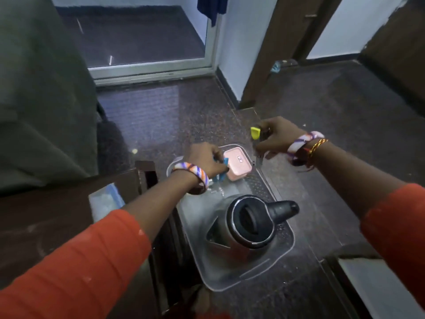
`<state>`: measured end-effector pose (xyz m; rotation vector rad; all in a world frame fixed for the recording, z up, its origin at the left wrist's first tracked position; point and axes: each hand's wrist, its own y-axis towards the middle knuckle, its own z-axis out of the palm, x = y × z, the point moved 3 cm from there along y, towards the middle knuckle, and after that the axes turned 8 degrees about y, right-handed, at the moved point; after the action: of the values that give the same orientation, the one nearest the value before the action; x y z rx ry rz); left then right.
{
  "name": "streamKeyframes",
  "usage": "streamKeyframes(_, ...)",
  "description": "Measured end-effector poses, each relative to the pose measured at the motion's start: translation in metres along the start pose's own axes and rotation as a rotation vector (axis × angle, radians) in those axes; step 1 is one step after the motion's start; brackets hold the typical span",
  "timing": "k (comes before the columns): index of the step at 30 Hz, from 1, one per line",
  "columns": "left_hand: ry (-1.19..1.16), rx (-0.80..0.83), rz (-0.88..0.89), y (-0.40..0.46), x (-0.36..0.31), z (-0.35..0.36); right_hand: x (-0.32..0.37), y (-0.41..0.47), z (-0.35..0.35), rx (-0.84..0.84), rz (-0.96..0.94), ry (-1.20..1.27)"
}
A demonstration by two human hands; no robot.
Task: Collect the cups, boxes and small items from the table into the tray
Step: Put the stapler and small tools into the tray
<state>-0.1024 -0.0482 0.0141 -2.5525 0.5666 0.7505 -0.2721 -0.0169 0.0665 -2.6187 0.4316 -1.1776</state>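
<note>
Head view: clear tray [288, 261] on the dark worktop [305, 194] already holds a kettle [250, 223] and a pink box [235, 165], lid up, long axis running away from the camera. Left hand [204, 157] pinches a blue item [222, 168] over the tray. Right hand [278, 137] grips a yellow-capped item [255, 132], roughly upright, beside the tray's far corner; both apparently not yet deposited.

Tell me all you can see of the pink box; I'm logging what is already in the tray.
The pink box is a small rounded-rectangle container, plastic by its look, with a flat pink lid shut on top and a small pale label at its centre. It lies flat at the far end of the clear tray. The left hand, holding something blue, is right beside it; contact is unclear.
</note>
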Motion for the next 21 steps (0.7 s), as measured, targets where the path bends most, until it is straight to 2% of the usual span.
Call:
streamKeyframes(3, 0.097, 0.049, -0.034, 0.011, 0.002, 0.033, -0.053, 0.005, 0.009, 0.023, 0.117, 0.153)
streamKeyframes(5, 0.144, 0.098, -0.050, 0.018, 0.002, 0.048, -0.081, 0.009, 0.019, 0.037, 0.165, 0.163)
streamKeyframes(8, 0.201, 0.166, -0.034, 0.028, 0.002, 0.063, -0.103, 0.016, 0.029, 0.066, 0.106, -0.012)
streamKeyframes(12, 0.233, 0.222, -0.024, 0.038, 0.000, 0.073, -0.106, 0.018, 0.041, 0.213, -0.024, -0.296)
streamKeyframes(21, 0.233, 0.311, -0.094, 0.061, 0.002, 0.108, -0.126, 0.042, 0.071, 0.449, -0.063, -0.576)
